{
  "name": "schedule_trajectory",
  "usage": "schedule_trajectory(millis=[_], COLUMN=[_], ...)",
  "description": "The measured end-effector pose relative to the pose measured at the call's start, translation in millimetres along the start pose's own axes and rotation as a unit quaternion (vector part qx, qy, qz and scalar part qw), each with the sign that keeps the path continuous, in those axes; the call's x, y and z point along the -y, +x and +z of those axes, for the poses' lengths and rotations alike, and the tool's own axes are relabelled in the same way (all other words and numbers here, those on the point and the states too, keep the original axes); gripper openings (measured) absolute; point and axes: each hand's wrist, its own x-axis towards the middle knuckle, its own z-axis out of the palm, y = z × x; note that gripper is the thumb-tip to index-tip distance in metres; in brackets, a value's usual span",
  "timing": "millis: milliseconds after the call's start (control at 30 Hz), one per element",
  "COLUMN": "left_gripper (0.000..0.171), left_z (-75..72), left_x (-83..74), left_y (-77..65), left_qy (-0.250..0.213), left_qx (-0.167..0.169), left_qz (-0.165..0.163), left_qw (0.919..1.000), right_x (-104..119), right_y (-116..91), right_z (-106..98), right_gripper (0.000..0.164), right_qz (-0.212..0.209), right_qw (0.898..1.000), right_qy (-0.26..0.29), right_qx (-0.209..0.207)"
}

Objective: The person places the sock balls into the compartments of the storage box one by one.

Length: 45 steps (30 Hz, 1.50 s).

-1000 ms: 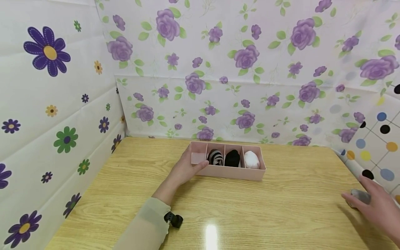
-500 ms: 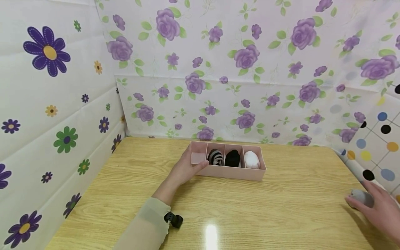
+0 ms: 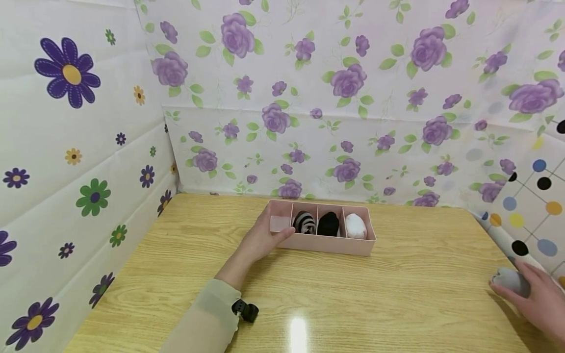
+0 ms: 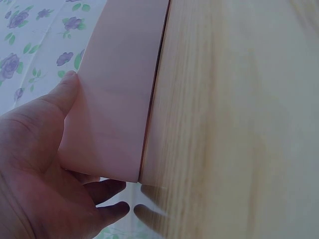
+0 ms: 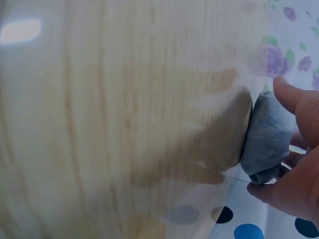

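My left hand (image 3: pixel 259 239) holds the left end of a pink divided box (image 3: pixel 326 244), thumb over the front rim. In the left wrist view the fingers bend around the end wall of the box (image 4: pixel 112 104). Its leftmost compartment has nothing in it. The others hold a striped rolled sock (image 3: pixel 304 223), a black bundle (image 3: pixel 328 224) and a white bundle (image 3: pixel 355 226). Far to the right, my right hand (image 3: pixel 539 296) grips a grey rolled sock (image 3: pixel 512 281) low at the table's right side. Thumb and fingers stand around the sock (image 5: pixel 269 132) in the right wrist view.
The wood-grain table (image 3: pixel 397 299) reflects a bright light near its front. Flowered cloth (image 3: pixel 304 98) hangs behind it, daisy-print cloth (image 3: pixel 88 147) at the left and dotted cloth (image 3: pixel 536 206) at the right. A black band (image 3: pixel 244 310) is on the left wrist.
My right hand has shifted slightly right and down, and more of the grey sock shows between thumb and fingers. The left hand and the box stay in place.
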Motion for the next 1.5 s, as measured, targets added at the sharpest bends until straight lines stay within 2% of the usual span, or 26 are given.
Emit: schedule_trajectory(millis=[167, 400, 800, 1333, 1500], left_gripper=[0.116, 0.117, 0.117, 0.117, 0.117], left_z=[0.1, 1.0, 0.8, 0.6, 0.6], left_x=[0.0, 1.8, 1.3, 0.3, 0.0], left_y=[0.0, 1.0, 0.7, 1.0, 0.8], left_qy=[-0.002, -0.001, -0.003, 0.000, 0.002], left_qx=[-0.001, -0.002, -0.003, -0.004, -0.002], left_qz=[0.002, 0.003, 0.001, 0.000, -0.002], left_qw=[1.0000, 1.0000, 1.0000, 1.0000, 1.0000], right_x=[-1, 2, 3, 10, 20], right_y=[-1, 0, 2, 13, 19], right_z=[2, 0, 1, -5, -10], right_gripper=[0.100, 0.084, 0.075, 0.070, 0.071], right_qz=[0.009, 0.009, 0.015, -0.028, -0.035], right_qw=[1.000, 1.000, 1.000, 1.000, 0.999], right_qy=[-0.008, -0.011, -0.013, 0.002, 0.009], right_qx=[0.008, 0.017, 0.009, 0.000, 0.027])
